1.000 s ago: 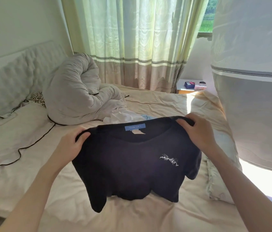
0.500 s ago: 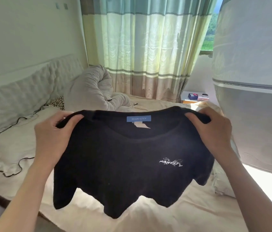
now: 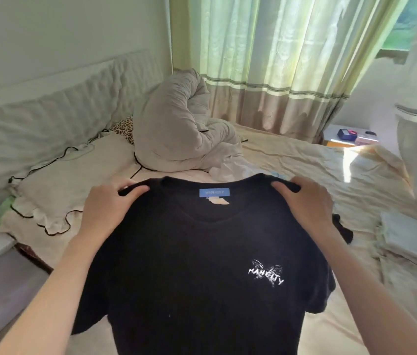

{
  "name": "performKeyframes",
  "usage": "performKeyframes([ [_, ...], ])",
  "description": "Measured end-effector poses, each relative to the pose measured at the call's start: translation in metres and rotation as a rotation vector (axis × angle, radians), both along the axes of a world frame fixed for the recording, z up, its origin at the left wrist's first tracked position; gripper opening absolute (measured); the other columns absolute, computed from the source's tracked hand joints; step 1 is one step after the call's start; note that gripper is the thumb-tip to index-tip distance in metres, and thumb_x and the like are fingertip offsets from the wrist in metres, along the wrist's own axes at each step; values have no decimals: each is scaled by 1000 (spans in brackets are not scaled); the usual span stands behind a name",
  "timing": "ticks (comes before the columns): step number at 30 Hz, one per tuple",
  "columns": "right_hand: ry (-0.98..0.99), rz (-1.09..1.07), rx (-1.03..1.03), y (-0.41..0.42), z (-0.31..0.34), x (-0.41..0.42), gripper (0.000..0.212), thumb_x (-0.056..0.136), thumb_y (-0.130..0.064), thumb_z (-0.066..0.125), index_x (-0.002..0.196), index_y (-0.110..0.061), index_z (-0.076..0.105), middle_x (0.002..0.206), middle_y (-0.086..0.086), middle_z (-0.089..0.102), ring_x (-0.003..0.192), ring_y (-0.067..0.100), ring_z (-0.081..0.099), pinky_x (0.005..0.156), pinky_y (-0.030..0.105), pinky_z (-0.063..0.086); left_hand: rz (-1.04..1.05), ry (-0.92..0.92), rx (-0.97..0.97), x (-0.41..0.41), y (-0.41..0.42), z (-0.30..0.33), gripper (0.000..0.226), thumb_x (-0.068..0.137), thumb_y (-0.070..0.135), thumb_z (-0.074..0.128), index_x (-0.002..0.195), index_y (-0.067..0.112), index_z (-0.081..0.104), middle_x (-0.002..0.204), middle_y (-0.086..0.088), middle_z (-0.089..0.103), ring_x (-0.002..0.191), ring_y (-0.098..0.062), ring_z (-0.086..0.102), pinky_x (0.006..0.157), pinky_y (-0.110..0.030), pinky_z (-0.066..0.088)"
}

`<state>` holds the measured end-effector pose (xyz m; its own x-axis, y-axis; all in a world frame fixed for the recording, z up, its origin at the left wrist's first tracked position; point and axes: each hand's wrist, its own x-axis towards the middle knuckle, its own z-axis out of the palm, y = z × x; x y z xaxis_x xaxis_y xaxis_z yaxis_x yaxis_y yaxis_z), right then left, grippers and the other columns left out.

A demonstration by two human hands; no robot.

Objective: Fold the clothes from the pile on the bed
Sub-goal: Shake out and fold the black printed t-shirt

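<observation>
I hold a black T-shirt [image 3: 189,272] up in front of me over the bed [image 3: 304,165], its front towards me, with a blue neck label and a small white print on the chest. My left hand [image 3: 107,208] grips its left shoulder and my right hand [image 3: 307,203] grips its right shoulder, the fabric stretched between them. Behind the collar, a bit of the pile of white and pale blue clothes [image 3: 240,170] shows on the sheet; most of it is hidden by the shirt.
A bundled grey duvet [image 3: 176,129] lies at the head of the bed beside a frilled pillow [image 3: 69,185] and padded headboard [image 3: 48,108]. A folded pale cloth [image 3: 404,237] sits at the right. A bedside table [image 3: 348,137] stands by the curtains [image 3: 279,60].
The shirt has dropped lower and come closer to me, now filling the lower view. Both hands keep their hold on the shoulders. My view has tilted down towards the bed.
</observation>
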<state>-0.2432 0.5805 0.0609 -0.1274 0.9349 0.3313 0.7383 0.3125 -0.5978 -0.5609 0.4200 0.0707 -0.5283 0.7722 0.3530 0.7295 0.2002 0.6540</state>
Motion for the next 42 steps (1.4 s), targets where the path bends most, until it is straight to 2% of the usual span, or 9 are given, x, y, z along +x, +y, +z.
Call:
performKeyframes([
  [2,-11,49,-66,35,-32,-24,36,85,-49,59,67,-19,53,74,-1,55,76,22,52,65,32,30,20,12,-70,-21,31,-29,25,82,48,63,90,26,71,81,2,69,80,-19,62,69,-33,44],
  [7,-49,145,-202,127,-118,-84,26,92,-35,57,96,-11,66,89,1,62,84,16,51,72,25,28,57,123,-276,-80,119,-114,31,90,44,53,104,20,68,86,-7,68,81,-27,61,65,-33,41],
  [10,-93,170,-277,174,-173,-115,24,95,-28,52,104,-9,65,100,6,65,95,24,57,75,27,33,48,163,-405,-112,162,-174,30,95,39,47,112,21,64,96,-5,69,85,-27,61,65,-29,37],
  [14,-165,179,-334,227,-242,-145,25,97,-20,46,109,-5,63,106,11,63,99,29,57,79,31,37,34,185,-475,-142,213,-245,28,96,36,45,111,22,64,104,-1,68,93,-26,61,67,-28,35],
  [21,-283,130,-371,295,-345,-180,30,98,-26,47,113,-6,62,109,12,57,98,32,55,82,40,42,1,330,-511,-173,296,-342,32,96,41,43,105,18,63,96,-7,67,83,-30,60,60,-30,32],
  [27,-435,71,-423,320,-432,-195,31,99,-26,43,116,-7,60,116,13,55,104,36,53,93,47,38,-38,314,-577,-195,340,-425,37,92,51,45,100,18,63,91,-8,68,82,-32,60,61,-31,36],
  [33,-670,91,-325,322,-502,-196,30,100,-24,39,112,-3,56,113,19,54,104,37,48,90,45,32,-80,327,-653,-201,357,-498,41,91,52,46,98,14,62,87,-11,67,77,-35,60,59,-34,35],
  [39,-607,97,-249,321,-531,-192,27,97,-20,44,106,1,57,108,22,55,102,38,47,87,46,36,-112,321,-661,-206,361,-523,43,89,55,47,99,16,62,90,-12,67,80,-38,60,61,-35,34],
  [42,-552,63,-258,317,-526,-195,29,96,-22,45,117,-3,55,119,18,54,110,35,46,93,44,33,-123,253,-691,-211,355,-516,45,87,59,47,100,17,57,96,-8,67,86,-34,61,64,-34,36],
])
